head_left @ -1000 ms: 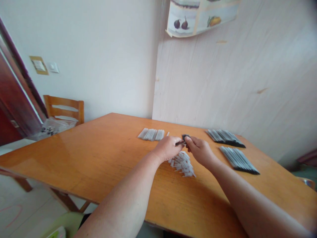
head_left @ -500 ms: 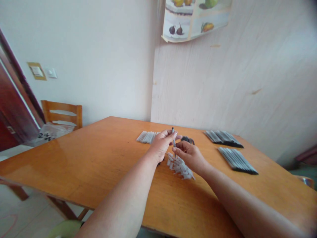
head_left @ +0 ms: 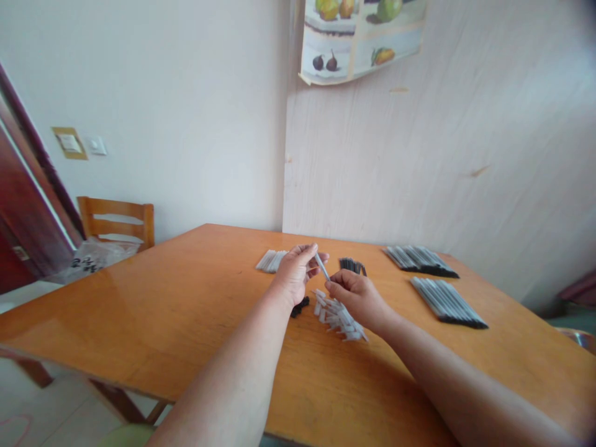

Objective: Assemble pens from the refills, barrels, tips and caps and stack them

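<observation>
Both hands pinch one thin gray stick point(head_left: 321, 266), one hand at each end. Left hand point(head_left: 294, 272) has its thumb and finger closed on the far, upper end. Right hand point(head_left: 354, 292) has its thumb and finger closed on the near, lower end. The stick is up over the table point(head_left: 218, 323), between the two hands, and it leans with its top to the left.

Near the left hand, just under its wrist, some small black bits point(head_left: 300, 307) lie on the wood. To the right of them is a messy pile of little white bits point(head_left: 339, 319), just left of the right hand. Past the right hand, on the far side, lies a bunch of thin black sticks point(head_left: 351, 266). A row of pale tubes point(head_left: 268, 261) lies behind the left hand, and the hand hides part of it.

Well off to the right are two flat rows of gray sticks with black ends. One is the far row point(head_left: 420, 261), and the other is the near row point(head_left: 448, 302). The sticks in each row lie side by side.

On the far left stands a wooden chair point(head_left: 116, 214) with a clear plastic bag point(head_left: 100, 257) by it. A picture of fruit point(head_left: 358, 43) hangs on the wall point(head_left: 209, 112), high up.
</observation>
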Available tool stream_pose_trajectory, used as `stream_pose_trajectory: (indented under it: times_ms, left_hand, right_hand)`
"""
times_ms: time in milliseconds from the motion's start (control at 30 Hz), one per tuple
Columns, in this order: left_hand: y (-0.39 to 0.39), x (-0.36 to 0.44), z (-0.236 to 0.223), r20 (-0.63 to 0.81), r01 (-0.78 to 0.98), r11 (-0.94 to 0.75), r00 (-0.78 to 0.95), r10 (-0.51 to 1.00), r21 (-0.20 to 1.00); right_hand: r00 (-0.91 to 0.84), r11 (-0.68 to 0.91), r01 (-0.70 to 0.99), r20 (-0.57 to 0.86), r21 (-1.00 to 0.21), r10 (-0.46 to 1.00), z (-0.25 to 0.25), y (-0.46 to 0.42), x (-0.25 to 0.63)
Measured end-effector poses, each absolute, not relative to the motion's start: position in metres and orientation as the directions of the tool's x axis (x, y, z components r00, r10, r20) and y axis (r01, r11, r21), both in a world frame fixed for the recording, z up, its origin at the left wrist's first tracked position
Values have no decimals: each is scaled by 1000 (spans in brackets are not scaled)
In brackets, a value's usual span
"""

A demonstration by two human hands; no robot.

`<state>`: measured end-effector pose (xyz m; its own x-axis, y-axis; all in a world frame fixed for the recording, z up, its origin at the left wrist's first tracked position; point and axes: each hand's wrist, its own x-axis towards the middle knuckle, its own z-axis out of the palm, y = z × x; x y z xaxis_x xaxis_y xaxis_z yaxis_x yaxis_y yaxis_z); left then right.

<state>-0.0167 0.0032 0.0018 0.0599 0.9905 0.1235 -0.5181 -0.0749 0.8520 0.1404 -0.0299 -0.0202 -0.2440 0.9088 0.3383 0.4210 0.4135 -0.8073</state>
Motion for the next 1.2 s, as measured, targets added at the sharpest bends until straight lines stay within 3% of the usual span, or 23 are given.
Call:
stream_pose_trajectory:
  times_ms: [200, 600, 1200]
  left_hand:
    - [5, -19, 0, 138, -547, -50, 121, 983, 836]
    - [6, -20, -1, 127, -559, -26, 143, 982, 829]
    - [4, -22, 2, 121, -600, -11, 145, 982, 800]
  right_hand:
    - [-281, 346, 322, 260, -881, 924, -22, -28, 144]
    - [-333, 297, 145, 236, -944, 913, -19, -31, 143]
    - [-305, 228, 12, 213, -974, 928, -18, -30, 143]
